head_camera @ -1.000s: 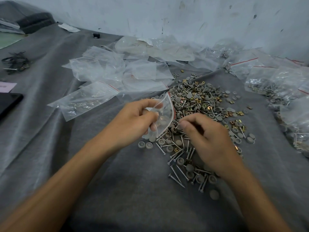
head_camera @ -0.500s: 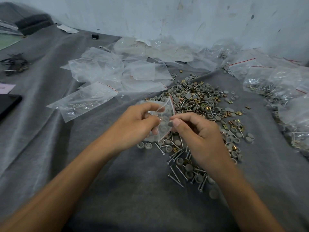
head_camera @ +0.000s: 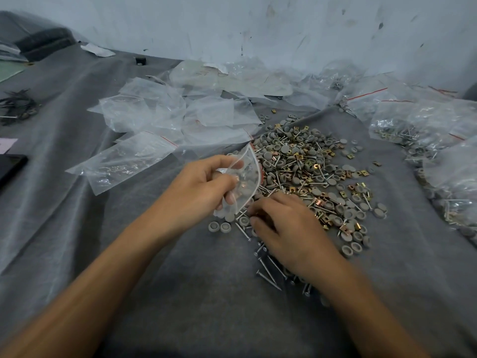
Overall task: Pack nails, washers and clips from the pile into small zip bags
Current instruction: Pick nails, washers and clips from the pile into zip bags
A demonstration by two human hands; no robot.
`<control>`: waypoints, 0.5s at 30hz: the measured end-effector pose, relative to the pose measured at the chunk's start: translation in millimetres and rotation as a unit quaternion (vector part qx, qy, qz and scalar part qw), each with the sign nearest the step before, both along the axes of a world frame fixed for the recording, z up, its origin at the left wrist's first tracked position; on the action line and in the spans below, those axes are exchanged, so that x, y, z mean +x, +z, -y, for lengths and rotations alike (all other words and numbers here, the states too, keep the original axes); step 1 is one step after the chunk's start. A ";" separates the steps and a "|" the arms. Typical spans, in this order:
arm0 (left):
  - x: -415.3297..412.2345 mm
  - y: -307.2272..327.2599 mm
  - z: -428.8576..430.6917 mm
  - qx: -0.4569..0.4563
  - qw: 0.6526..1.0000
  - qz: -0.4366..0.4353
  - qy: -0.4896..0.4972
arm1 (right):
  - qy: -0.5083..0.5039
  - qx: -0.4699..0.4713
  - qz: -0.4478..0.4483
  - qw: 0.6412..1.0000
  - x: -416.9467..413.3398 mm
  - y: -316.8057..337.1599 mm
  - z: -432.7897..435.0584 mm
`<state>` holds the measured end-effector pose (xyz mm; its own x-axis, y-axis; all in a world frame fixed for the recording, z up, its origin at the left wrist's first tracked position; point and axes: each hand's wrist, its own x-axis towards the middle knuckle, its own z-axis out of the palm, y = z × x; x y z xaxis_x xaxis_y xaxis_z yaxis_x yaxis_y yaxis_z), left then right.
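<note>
The left hand [head_camera: 198,187] and right hand [head_camera: 286,228] are bare, forearms likewise.

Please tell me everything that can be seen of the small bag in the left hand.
The bag is small, of thin clear plastic, with a red line along its mouth. The mouth is bowed open and faces right, toward the pile of nails, washers and clips. The left hand pinches it between thumb and fingers, tilted, just above the grey cloth at the pile's left edge. Grey round shapes show through it; whether they lie inside or behind, I cannot tell.
</note>
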<state>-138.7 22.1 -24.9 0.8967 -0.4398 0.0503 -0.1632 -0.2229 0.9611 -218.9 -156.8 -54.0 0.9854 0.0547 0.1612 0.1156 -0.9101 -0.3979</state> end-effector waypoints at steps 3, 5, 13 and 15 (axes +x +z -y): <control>-0.1 -0.5 -1.0 0.001 1.000 0.001 0.000 | -0.015 -0.025 0.020 0.999 1.1 -0.2 -6.9; 0.2 -1.0 -1.0 0.005 1.000 -0.001 -0.001 | -0.030 -0.034 0.009 0.999 2.6 0.6 -6.4; 0.9 -2.1 0.8 0.013 1.000 -0.007 -0.001 | -0.032 -0.045 -0.019 0.998 3.4 5.6 -3.3; 0.8 -2.0 0.7 0.013 1.000 -0.006 -0.002 | -0.024 -0.050 -0.014 0.998 3.1 5.8 -2.2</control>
<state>-137.8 21.4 -27.0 0.8957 -0.4438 0.0278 -0.1520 -0.2467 0.9571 -215.8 -154.6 -48.1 0.9913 0.0221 0.1298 0.0613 -0.9498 -0.3069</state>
